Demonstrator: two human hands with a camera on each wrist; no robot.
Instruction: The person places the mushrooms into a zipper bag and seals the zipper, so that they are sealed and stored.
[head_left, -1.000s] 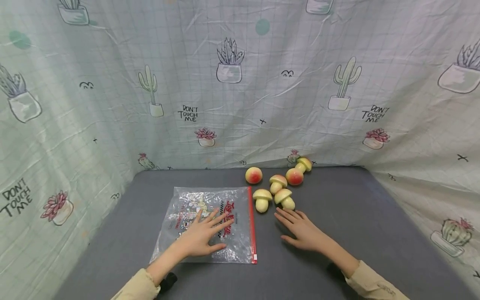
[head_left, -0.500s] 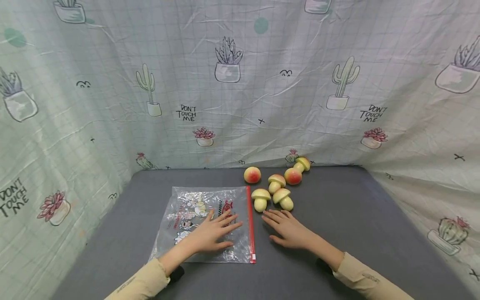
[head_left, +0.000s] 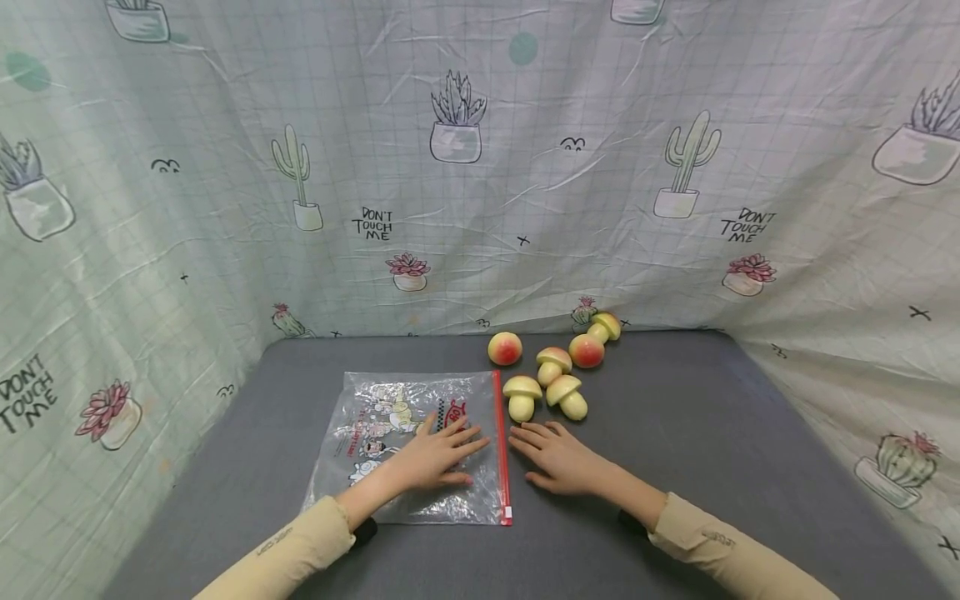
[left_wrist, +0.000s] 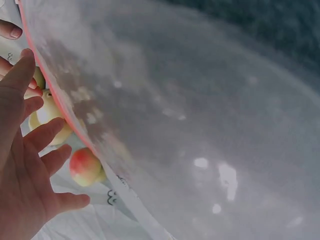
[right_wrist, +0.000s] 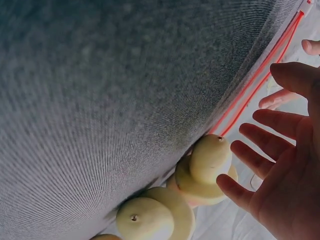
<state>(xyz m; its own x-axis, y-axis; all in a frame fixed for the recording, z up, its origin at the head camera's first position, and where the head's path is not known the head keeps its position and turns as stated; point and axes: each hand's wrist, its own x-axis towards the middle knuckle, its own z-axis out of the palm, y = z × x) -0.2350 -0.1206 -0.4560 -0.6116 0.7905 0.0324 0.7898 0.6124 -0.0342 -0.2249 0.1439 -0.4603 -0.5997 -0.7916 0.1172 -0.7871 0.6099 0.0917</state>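
Note:
My left hand (head_left: 438, 458) is over the clear plastic zip bag (head_left: 468, 500), fingers spread and pointing right. The bag lies flat, with cartoon print and a red zip edge (head_left: 501, 450) along its right side. Just right of that edge is my right hand (head_left: 561, 460), its fingers extended leftward and holding nothing. Beyond its fingertips lie two yellow toy mushrooms, one upright-looking mushroom (head_left: 522, 398) and one tilted mushroom (head_left: 568, 397). In the right wrist view a mushroom (right_wrist: 212, 160) shows near the fingers. Whether either hand touches the surface below, I cannot tell.
Farther back are another mushroom (head_left: 553, 367), a red-topped one (head_left: 587, 351), one by the curtain (head_left: 606, 327) and a red-and-yellow one (head_left: 505, 348). All rest on the grey table (head_left: 675, 417). A cactus-print curtain (head_left: 600, 250) encloses the back and sides.
Both hands have moved toward each other: the left slid rightward over the bag, the right shifted leftward toward the red zip edge. The bag and mushrooms stay put.

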